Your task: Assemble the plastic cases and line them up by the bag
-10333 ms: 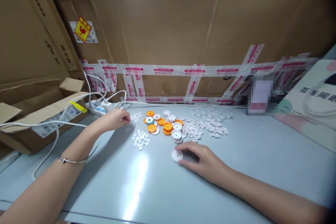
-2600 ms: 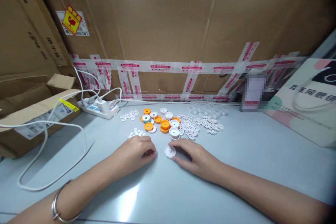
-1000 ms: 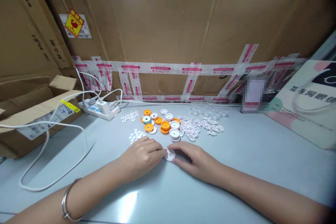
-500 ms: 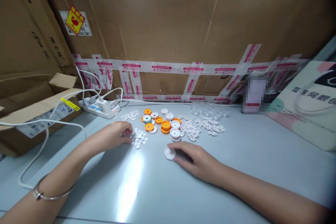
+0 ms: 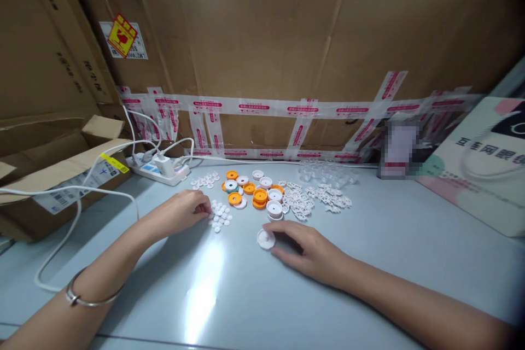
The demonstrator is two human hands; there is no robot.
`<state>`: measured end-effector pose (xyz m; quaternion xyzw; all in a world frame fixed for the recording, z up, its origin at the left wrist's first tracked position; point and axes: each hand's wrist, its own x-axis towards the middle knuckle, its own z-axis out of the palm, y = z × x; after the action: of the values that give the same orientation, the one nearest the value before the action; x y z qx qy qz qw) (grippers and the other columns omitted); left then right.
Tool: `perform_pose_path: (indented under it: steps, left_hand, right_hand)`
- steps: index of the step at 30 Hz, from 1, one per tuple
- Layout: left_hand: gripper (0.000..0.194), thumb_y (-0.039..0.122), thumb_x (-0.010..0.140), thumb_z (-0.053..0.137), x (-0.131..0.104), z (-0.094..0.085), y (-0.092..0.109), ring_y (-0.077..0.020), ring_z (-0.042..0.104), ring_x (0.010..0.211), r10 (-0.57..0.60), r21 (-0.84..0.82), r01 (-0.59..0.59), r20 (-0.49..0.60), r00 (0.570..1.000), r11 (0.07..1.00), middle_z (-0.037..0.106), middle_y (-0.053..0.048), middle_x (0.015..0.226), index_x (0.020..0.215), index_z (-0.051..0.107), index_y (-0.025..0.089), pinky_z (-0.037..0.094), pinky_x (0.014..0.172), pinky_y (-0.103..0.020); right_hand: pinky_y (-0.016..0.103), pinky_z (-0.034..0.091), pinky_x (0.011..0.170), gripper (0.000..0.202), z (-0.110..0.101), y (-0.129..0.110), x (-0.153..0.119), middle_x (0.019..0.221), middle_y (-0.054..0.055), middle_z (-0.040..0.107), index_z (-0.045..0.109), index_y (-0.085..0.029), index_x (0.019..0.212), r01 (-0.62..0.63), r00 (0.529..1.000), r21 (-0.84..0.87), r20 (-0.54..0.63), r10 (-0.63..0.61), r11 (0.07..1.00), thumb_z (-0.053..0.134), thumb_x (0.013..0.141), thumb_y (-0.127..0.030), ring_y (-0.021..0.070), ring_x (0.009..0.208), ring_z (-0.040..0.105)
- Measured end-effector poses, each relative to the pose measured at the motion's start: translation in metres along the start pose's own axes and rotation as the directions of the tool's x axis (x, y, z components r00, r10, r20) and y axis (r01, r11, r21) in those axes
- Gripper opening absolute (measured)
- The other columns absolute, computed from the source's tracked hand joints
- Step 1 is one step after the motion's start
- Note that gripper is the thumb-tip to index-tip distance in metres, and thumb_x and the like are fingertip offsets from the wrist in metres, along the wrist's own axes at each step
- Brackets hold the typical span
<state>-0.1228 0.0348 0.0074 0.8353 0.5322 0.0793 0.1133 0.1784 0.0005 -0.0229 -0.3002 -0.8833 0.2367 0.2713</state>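
My left hand (image 5: 189,209) is at the left edge of a pile of small white discs (image 5: 221,216). Its fingers are curled and drawn together, and whatever may be between the fingertips is hidden. Between the thumb and index finger of my right hand (image 5: 305,249) is a round white plastic piece (image 5: 266,239) with a raised middle, held low at the tabletop. Beyond the hands lies a cluster of orange round caps (image 5: 260,195) and white round caps (image 5: 274,208), some of them stacked.
White openwork plastic parts (image 5: 298,201) and clear plastic pieces (image 5: 324,173) lie behind my right hand. More small white pieces (image 5: 205,179) sit near a power strip (image 5: 164,174) with white cables. An open cardboard box (image 5: 61,191) stands left, a printed bag (image 5: 479,169) right.
My left hand has shifted slightly to the right beside the small discs. The right hand keeps its hold on the white piece almost unmoved. The whole view has turned a little.
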Motion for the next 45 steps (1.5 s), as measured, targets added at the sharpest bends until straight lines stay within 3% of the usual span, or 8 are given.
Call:
perform_pose_path:
  steps: [5, 9, 12, 15, 20, 25, 34, 45]
  left_hand:
    - [0.018, 0.018, 0.073, 0.048, -0.001, -0.004, 0.002, -0.0154, 0.059, 0.065, -0.010, 0.065, 0.009, 0.002, 1.000, 0.998, 0.065, -0.003, 0.071, 0.077, 0.065, 0.019, 0.043, 0.062, -0.023]
    - [0.015, 0.014, 0.075, 0.047, -0.007, -0.003, 0.025, -0.0142, 0.058, 0.065, 0.052, 0.055, -0.044, -0.171, 0.984, 0.998, 0.064, -0.002, 0.073, 0.076, 0.062, 0.017, 0.043, 0.061, -0.023]
    - [0.011, 0.014, 0.080, 0.049, -0.016, 0.008, 0.061, -0.0116, 0.059, 0.071, 0.183, -0.140, -0.262, -0.416, 0.891, 0.955, 0.065, -0.001, 0.080, 0.084, 0.058, 0.018, 0.045, 0.064, -0.021]
    - [0.012, 0.008, 0.079, 0.054, -0.024, 0.027, 0.095, -0.0094, 0.059, 0.068, 0.312, -0.171, -0.499, -0.601, 0.736, 0.849, 0.065, 0.001, 0.075, 0.086, 0.054, 0.019, 0.046, 0.066, -0.021]
    - [0.015, 0.006, 0.078, 0.056, -0.025, 0.053, 0.111, -0.0092, 0.058, 0.063, 0.419, -0.193, -0.656, -0.632, 0.652, 0.730, 0.063, 0.000, 0.069, 0.085, 0.050, 0.018, 0.047, 0.063, -0.022]
    - [0.012, 0.008, 0.081, 0.055, -0.024, 0.059, 0.107, -0.0102, 0.059, 0.066, 0.369, -0.245, -0.619, -0.622, 0.691, 0.746, 0.063, 0.000, 0.070, 0.085, 0.050, 0.019, 0.048, 0.063, -0.021]
    - [0.025, 0.023, 0.079, 0.062, -0.009, 0.043, 0.086, -0.0169, 0.057, 0.091, 0.233, -0.332, -0.349, -0.342, 0.910, 0.876, 0.062, -0.004, 0.097, 0.103, 0.055, 0.020, 0.047, 0.079, -0.031]
    - [0.020, 0.025, 0.078, 0.062, 0.003, 0.052, 0.084, -0.0181, 0.055, 0.088, 0.220, -0.356, -0.290, -0.225, 0.949, 0.888, 0.060, -0.004, 0.094, 0.098, 0.062, 0.021, 0.044, 0.079, -0.032]
  right_hand:
    - [0.028, 0.047, 0.087, 0.035, -0.002, 0.000, -0.001, 0.108, 0.006, 0.063, 0.052, -0.021, 0.115, -0.001, 1.000, -0.001, -0.021, 0.001, 1.000, 0.058, 0.080, -0.025, 0.0165, 0.100, 0.059]
    - [0.029, 0.048, 0.087, 0.026, -0.004, -0.001, -0.001, 0.104, 0.007, 0.065, 0.056, -0.020, 0.108, 0.068, 0.983, 0.004, -0.172, -0.066, 0.998, 0.056, 0.082, -0.022, 0.0165, 0.099, 0.060]
    - [0.027, 0.050, 0.079, 0.019, -0.005, -0.008, -0.002, 0.090, 0.005, 0.068, 0.059, -0.020, 0.099, 0.202, 0.937, -0.028, -0.287, -0.201, 0.979, 0.054, 0.082, -0.013, 0.0146, 0.087, 0.062]
    - [0.027, 0.051, 0.070, 0.022, -0.006, -0.017, -0.005, 0.082, 0.005, 0.068, 0.058, -0.020, 0.100, 0.298, 0.917, -0.075, -0.253, -0.307, 0.952, 0.056, 0.080, -0.011, 0.0147, 0.077, 0.062]
    - [0.026, 0.051, 0.069, 0.029, -0.001, -0.023, -0.010, 0.082, 0.005, 0.069, 0.055, -0.020, 0.109, 0.334, 0.922, -0.058, -0.187, -0.339, 0.941, 0.055, 0.081, -0.011, 0.0144, 0.076, 0.062]
    - [0.025, 0.051, 0.067, 0.026, 0.001, -0.019, -0.009, 0.081, 0.005, 0.069, 0.057, -0.022, 0.105, 0.315, 0.931, -0.016, -0.191, -0.312, 0.949, 0.051, 0.083, -0.011, 0.0143, 0.076, 0.064]
    - [0.024, 0.051, 0.068, 0.015, -0.002, 0.003, 0.001, 0.081, 0.005, 0.067, 0.061, -0.020, 0.092, 0.123, 0.964, -0.027, -0.234, -0.126, 0.992, 0.049, 0.084, -0.013, 0.0133, 0.075, 0.063]
    - [0.028, 0.051, 0.067, 0.016, 0.005, 0.008, 0.002, 0.080, 0.006, 0.065, 0.062, -0.019, 0.090, 0.166, 0.968, -0.213, -0.150, -0.200, 0.963, 0.049, 0.084, -0.012, 0.0159, 0.076, 0.060]
